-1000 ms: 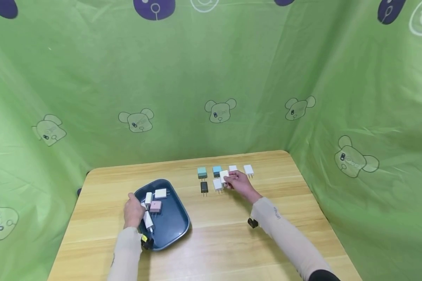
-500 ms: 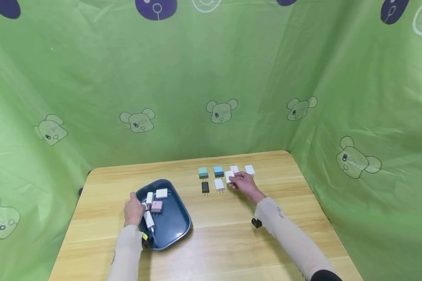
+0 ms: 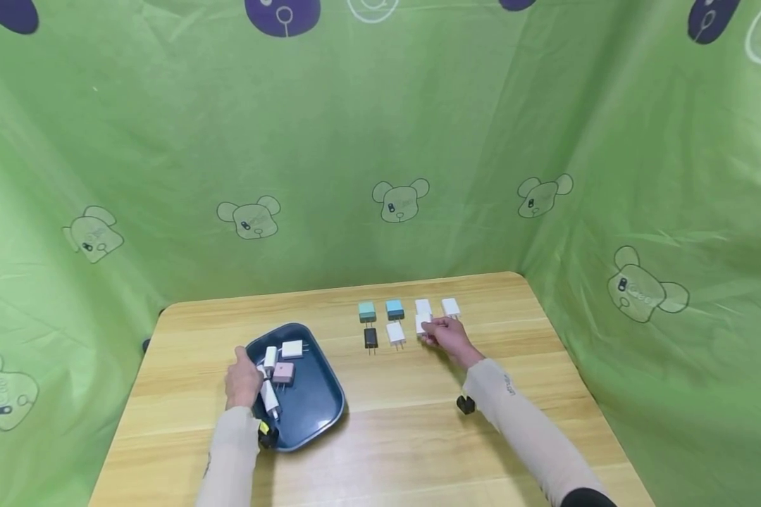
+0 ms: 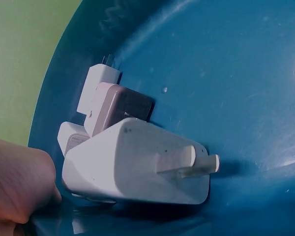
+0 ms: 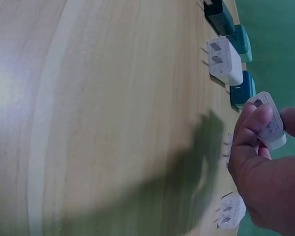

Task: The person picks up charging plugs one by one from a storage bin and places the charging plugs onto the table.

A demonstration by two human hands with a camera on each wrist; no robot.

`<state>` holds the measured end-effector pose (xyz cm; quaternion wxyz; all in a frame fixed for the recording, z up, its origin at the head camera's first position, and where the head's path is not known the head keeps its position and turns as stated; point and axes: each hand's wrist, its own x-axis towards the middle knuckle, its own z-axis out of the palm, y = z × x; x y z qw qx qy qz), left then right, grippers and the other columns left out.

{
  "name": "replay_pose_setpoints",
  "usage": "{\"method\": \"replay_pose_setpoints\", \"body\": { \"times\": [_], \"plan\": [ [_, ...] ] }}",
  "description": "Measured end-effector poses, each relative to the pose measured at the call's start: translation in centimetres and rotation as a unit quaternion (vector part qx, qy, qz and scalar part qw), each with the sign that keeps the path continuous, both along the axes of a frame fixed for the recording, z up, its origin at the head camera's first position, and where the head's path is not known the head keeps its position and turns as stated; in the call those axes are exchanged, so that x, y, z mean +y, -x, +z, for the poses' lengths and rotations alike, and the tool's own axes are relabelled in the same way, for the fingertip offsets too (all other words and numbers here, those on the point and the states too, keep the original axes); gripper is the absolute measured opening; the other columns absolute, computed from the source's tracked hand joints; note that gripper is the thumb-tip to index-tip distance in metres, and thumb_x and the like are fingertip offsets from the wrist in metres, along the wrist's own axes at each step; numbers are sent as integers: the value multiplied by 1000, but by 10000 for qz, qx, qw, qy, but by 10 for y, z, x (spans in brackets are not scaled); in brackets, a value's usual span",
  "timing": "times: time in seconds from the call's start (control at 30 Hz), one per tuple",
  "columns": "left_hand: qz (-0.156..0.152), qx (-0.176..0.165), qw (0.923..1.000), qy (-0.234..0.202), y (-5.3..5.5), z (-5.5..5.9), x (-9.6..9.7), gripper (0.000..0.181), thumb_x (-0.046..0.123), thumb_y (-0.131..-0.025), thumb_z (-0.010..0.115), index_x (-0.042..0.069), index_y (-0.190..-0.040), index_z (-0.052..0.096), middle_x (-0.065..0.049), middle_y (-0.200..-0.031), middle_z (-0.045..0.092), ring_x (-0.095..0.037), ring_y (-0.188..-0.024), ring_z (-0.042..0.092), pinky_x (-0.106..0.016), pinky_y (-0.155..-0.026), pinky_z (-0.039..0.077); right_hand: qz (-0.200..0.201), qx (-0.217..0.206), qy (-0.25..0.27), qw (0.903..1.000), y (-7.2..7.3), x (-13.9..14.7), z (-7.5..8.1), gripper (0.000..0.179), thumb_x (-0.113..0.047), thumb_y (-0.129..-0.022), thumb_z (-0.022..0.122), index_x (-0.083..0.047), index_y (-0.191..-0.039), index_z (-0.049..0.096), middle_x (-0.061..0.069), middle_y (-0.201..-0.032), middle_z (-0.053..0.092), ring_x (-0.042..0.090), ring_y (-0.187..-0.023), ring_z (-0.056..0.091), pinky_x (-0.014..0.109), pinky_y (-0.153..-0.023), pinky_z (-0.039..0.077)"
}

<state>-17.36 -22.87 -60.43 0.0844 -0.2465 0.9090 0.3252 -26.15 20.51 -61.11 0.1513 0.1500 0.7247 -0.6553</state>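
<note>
My right hand [image 3: 452, 339] pinches a white plug charger [image 5: 274, 130] between thumb and fingers, close over the table at the front row of chargers. Just behind it lies another white charger [image 3: 423, 306]; a further white one [image 3: 450, 307] is partly behind the hand. At the left, my left hand [image 3: 242, 380] grips the side of a dark blue tray [image 3: 311, 405]. Inside the tray are a pink charger [image 3: 283, 373] and several white ones, among them one with its prongs out [image 3: 292, 349] and a large one [image 4: 137, 162] near the left hand.
On the wooden table [image 3: 393, 451], the back row also has a mint green charger [image 3: 367, 311] and a blue charger [image 3: 394, 308]. A black charger [image 3: 370, 338] and a white charger [image 3: 396, 333] lie in front of them. Green curtains [image 3: 380, 127] enclose the table.
The right hand has carried its white charger a little rightward and lower, from beside the front white charger to in front of a back-row white one. The left hand and tray stay put.
</note>
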Motion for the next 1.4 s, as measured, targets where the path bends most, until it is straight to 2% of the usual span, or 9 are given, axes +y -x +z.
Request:
{"method": "replay_pose_setpoints", "body": {
  "times": [0.27,0.6,0.83,1.0,1.23,1.4],
  "plan": [
    [21,56,10000,9,4,-1,-1,45,4,-93,52,2,-133,31,-42,-112,60,-52,-94,64,-55,-73,53,106,-139,-66,9998,-3,-1,-3,40,-16,-97,66,5,-127,49,8,-94,69,11,-76,65,23,-69,58],
    [-32,77,10000,-30,1,2,-3,44,3,-94,51,0,-133,30,-43,-115,58,-53,-96,65,-57,-75,54,79,-291,-825,9961,-8,-5,-2,36,-19,-95,68,2,-121,54,10,-91,74,15,-75,68,29,-69,57],
    [11,13,10000,-78,1,2,-2,46,3,-94,51,0,-135,30,-43,-117,58,-53,-99,64,-59,-79,54,-20,-209,-1117,9935,-9,-5,-8,32,-18,-95,68,2,-117,56,10,-86,74,13,-71,66,26,-65,53],
    [-21,8,10000,-91,0,-1,-2,46,3,-94,52,0,-134,30,-43,-116,58,-52,-96,64,-57,-77,54,-85,-197,-1249,9919,-12,-6,-10,27,-17,-96,67,2,-113,57,12,-86,74,12,-69,64,24,-62,52],
    [-27,140,9999,-60,0,-2,-3,45,3,-93,51,1,-133,31,-42,-114,59,-52,-95,64,-57,-77,54,42,-138,-1627,9866,-10,-6,-17,27,-20,-97,64,1,-113,58,12,-86,74,14,-67,64,24,-59,52],
    [-28,112,9999,-92,-1,-2,-2,45,3,-93,51,1,-134,31,-42,-115,59,-51,-95,64,-58,-78,54,42,-81,-1889,9820,-12,-5,-16,30,-22,-97,64,2,-114,58,11,-83,73,14,-67,64,24,-60,52]
  ]
}}
